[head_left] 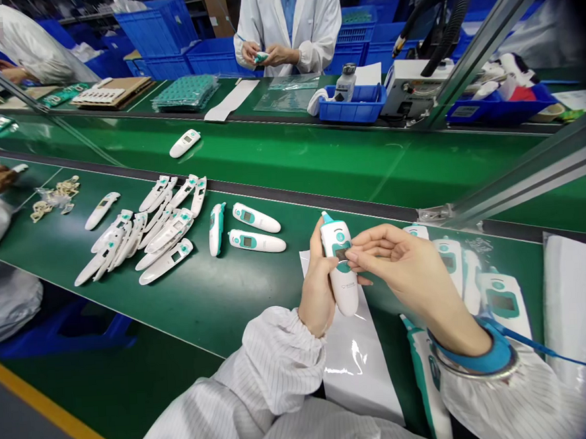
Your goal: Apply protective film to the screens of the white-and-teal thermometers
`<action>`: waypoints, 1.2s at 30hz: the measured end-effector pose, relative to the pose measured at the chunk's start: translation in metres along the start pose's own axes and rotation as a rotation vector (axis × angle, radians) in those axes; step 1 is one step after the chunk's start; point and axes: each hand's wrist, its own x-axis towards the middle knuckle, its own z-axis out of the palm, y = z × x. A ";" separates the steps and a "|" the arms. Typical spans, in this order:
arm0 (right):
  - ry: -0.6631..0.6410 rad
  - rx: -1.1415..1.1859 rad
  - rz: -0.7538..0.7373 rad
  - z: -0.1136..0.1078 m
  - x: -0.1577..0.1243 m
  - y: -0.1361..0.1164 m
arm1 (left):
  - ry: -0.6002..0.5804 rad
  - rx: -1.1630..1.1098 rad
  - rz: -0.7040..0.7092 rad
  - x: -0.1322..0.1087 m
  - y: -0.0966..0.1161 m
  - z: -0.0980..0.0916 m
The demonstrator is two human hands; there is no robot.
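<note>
My left hand [320,287] is closed around a white and teal ear thermometer [347,294], its teal tip pointing up and away from me. At the thermometer's small screen, the fingers of my right hand [394,256] are pinched together; what they hold, if anything, is too small to make out. A blue strap with a cord circles my right wrist. Beneath my hands lies a glossy white sheet [355,355]. Several more thermometers [504,302] rest to the right, partly behind my right arm, and one with a teal side [424,370] lies below it.
Left of my hands are three thermometers [257,241] and a pile of white shell halves [159,231]. One thermometer [185,143] lies on the green conveyor belt [293,153]. A metal frame post [509,180] slants at right. Across the belt, a person [288,27] handles a similar device.
</note>
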 end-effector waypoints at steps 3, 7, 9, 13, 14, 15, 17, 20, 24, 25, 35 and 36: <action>0.004 0.004 0.001 0.000 0.001 0.000 | 0.008 0.037 -0.002 -0.001 0.000 0.000; 0.007 -0.032 -0.010 0.000 -0.001 0.002 | 0.032 0.092 0.037 -0.001 -0.004 -0.004; 0.006 -0.097 -0.044 -0.001 -0.004 0.002 | 0.051 0.132 0.077 -0.001 -0.007 -0.006; 0.039 -0.345 -0.224 -0.004 -0.010 -0.001 | 0.063 0.170 0.114 -0.002 -0.010 -0.008; 0.057 -0.408 -0.269 -0.004 -0.011 -0.002 | 0.058 0.162 0.113 -0.003 -0.010 -0.008; 0.077 -0.454 -0.299 -0.005 -0.011 -0.004 | 0.049 0.148 0.109 -0.003 -0.009 -0.007; 0.103 -0.469 -0.309 -0.008 -0.010 -0.006 | 0.022 0.106 0.087 -0.003 -0.006 -0.005; 0.128 -0.342 -0.249 -0.011 -0.005 -0.006 | -0.015 0.033 0.037 -0.004 0.000 -0.001; 0.157 -0.204 -0.226 -0.010 -0.002 -0.002 | -0.040 -0.023 0.008 -0.008 0.007 0.003; 0.120 -0.181 -0.209 -0.008 -0.002 -0.001 | -0.053 -0.029 0.005 -0.009 0.007 0.004; -0.147 -0.131 -0.175 0.010 -0.018 0.001 | -0.119 -0.107 0.047 -0.018 0.012 0.007; -0.121 -0.107 -0.192 0.008 -0.018 0.002 | -0.129 -0.106 0.045 -0.019 0.013 0.007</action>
